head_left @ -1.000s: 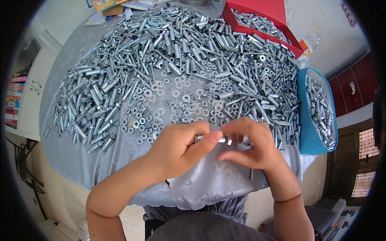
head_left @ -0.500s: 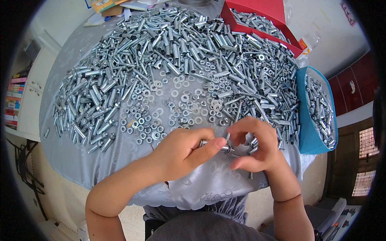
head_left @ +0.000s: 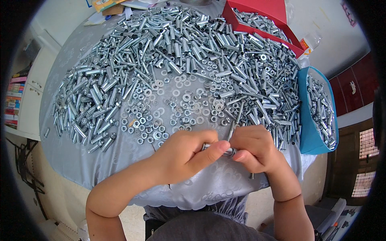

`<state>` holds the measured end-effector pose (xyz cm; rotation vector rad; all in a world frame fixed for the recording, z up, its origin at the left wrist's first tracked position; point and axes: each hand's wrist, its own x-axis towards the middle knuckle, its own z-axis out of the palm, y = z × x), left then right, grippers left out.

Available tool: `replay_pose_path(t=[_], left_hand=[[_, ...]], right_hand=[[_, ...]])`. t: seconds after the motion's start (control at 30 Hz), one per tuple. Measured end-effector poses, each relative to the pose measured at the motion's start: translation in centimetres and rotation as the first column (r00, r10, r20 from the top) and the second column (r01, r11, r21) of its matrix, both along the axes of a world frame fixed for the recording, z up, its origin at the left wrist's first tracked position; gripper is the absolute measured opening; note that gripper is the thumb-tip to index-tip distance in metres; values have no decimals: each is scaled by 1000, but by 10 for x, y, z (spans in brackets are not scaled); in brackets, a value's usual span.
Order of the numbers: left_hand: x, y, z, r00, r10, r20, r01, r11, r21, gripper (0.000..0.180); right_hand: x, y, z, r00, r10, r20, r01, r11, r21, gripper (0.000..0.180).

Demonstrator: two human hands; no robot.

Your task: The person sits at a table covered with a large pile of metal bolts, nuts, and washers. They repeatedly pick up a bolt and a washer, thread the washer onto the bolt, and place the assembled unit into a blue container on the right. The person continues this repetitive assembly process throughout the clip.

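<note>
My left hand (head_left: 183, 154) and my right hand (head_left: 255, 148) meet over the near edge of the table, both gripping one small metal bolt assembly (head_left: 226, 150) between thumbs and fingertips. Most of that part is hidden by my fingers. Just beyond my hands lies a spread of loose washers and nuts (head_left: 181, 104). Further out, a big heap of silvery metal sleeves and bolts (head_left: 173, 52) covers the table.
The round table wears a grey cloth (head_left: 120, 160). A blue bin (head_left: 307, 128) of metal parts stands at the right edge, a red tray (head_left: 261, 16) of parts at the far right. Books and papers (head_left: 108, 5) lie at the far side. A white cabinet (head_left: 32, 92) stands left.
Both hands have stayed together at the near edge, shifting slightly while turning the small part; my left thumb now lies across it.
</note>
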<state>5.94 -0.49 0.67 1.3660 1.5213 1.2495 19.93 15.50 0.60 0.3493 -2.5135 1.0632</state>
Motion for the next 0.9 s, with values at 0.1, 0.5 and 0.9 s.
replay_pose_path(t=[0.1,0.5,0.9], left_hand=[[2,-2,4,998,48,26,-48,999,-17,42],[-4,1,-4,980,37,-196,-17,994,106,34],[-103,-26,12,314,147,938,-871,438,223,42]], right_hand=[[-6,-9,-2,993,-65,-102,59,996,-65,26],[2,-6,3,984,-31,173,44,996,-75,19],[1,-9,3,963,-193,190,247,916,-317,18]])
